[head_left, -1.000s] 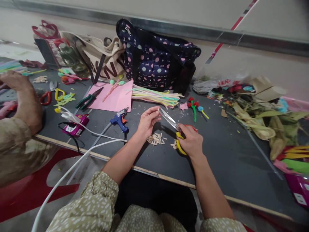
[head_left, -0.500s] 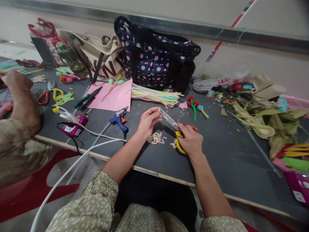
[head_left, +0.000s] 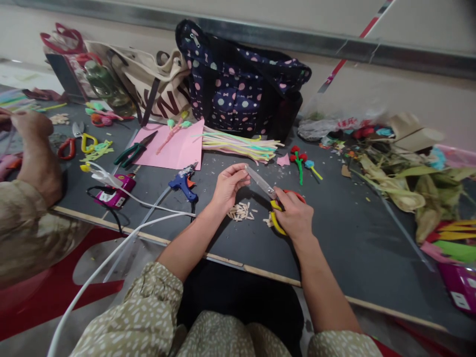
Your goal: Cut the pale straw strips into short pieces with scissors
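Observation:
My right hand (head_left: pixel 295 210) is closed around the yellow and red handles of a pair of scissors (head_left: pixel 262 182). The blades look closed and point up and left, toward my left hand (head_left: pixel 231 186). There, thumb and fingers are pinched together at the blade tips; whatever lies between them is too small to make out. On the table below the blades lies a heap of short pale sticks (head_left: pixel 241 211), with a few more pieces (head_left: pixel 267 221) beside the yellow handle.
A blue glue gun (head_left: pixel 183 183), dark-handled pliers (head_left: pixel 136 149) and pink paper (head_left: pixel 167 154) lie left. Pipe cleaners (head_left: pixel 238 146) lie before a dotted bag (head_left: pixel 238 84). Dried husks (head_left: pixel 401 191) cover the right side. A co-worker's arm (head_left: pixel 37 153) rests far left, and a white cable (head_left: pixel 111 258) crosses the edge.
Both hands and the scissors hold nearly the same place. The view has shifted very slightly, and the co-worker's hand at the far left has moved a little.

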Tool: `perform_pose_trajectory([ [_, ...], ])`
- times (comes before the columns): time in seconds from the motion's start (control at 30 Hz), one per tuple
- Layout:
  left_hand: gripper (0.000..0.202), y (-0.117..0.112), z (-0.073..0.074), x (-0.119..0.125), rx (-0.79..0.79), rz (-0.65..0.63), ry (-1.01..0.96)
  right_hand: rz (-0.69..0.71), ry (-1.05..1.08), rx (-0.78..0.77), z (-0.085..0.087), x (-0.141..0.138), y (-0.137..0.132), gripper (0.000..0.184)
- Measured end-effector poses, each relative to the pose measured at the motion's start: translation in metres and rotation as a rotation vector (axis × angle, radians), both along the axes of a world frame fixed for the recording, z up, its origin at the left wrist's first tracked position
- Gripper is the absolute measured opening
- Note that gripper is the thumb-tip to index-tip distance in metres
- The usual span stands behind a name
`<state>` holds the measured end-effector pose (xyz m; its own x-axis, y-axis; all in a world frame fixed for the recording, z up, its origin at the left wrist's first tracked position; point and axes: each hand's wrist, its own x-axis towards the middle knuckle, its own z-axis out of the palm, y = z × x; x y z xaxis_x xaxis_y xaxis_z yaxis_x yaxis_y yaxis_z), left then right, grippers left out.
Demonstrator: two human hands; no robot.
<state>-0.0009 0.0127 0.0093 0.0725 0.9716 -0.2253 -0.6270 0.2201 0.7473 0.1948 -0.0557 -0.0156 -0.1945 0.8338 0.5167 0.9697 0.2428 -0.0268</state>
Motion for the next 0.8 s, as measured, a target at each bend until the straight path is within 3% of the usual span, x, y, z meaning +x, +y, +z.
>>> perform_pose_trajectory([
  [0.8,0.027,-0.0015,0.0032,0.0015,0.082,0.078,0.061,-0.011,0.012,-0.037,0.0024,-0.0015,-0.0024,0.034],
])
